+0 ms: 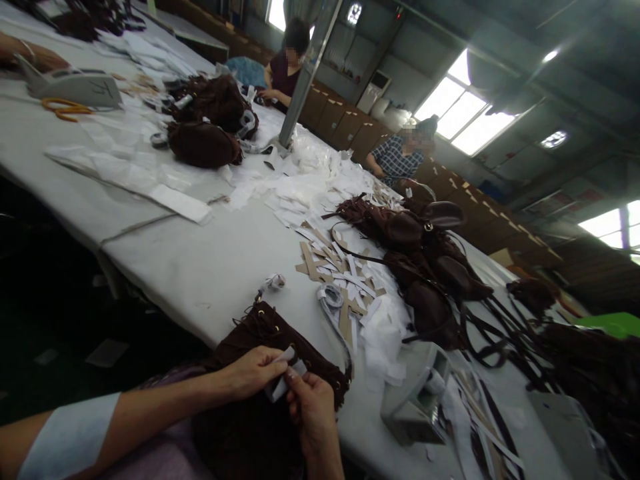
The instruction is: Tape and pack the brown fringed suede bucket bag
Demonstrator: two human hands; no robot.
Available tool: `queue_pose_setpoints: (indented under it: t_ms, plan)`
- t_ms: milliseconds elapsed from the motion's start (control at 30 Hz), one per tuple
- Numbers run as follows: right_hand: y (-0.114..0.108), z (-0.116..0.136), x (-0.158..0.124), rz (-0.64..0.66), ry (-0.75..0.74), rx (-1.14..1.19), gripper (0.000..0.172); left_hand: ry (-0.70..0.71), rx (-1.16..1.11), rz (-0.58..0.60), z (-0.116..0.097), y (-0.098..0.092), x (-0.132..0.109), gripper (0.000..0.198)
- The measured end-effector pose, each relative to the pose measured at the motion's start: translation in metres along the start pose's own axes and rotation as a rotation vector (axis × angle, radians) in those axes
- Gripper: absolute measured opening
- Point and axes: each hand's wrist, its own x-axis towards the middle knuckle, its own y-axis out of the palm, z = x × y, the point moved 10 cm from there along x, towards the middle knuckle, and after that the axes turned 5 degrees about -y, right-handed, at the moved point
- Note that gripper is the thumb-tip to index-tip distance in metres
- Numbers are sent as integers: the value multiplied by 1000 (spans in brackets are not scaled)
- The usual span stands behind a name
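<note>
A dark brown bag with metal eyelets lies at the table's front edge and over my lap. My left hand is closed on one side of a pale wrapping strip at the bag's upper edge. Fingers pinched, my right hand grips the other side of that strip. A wrapped strap curls up from the bag's right end, and a smaller wrapped piece lies at its left corner.
Paper strips are scattered beyond the bag. A grey tape dispenser stands right. Brown bags are piled behind it. Orange scissors lie far left beside another dispenser. A metal post rises from the table. Two people work across it.
</note>
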Motion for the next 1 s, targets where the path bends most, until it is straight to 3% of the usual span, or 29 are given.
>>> queue_pose_setpoints:
  t_ms: [167,367,533,600,767,900,1000]
  plan:
    - [-2,0,5,-78,-39,-9,44,81,75,-45,-13,0,-11,31]
    - [12,7,-6,196,0,135,44,62,-73,-28,-1,0,-9,30]
    - [5,6,2,137,-55,-16,48,103,-60,-55,-4,1,-12,33]
    - [5,4,7,84,-75,-52,50,138,34,-131,-11,-2,-17,31]
    - [4,2,10,-18,-91,-40,48,172,158,-476,-11,-24,-33,29]
    - [4,-1,9,-37,-72,18,46,207,223,-505,2,-22,-31,16]
    - [4,-4,10,-51,-49,71,48,324,262,-506,2,-20,-33,17]
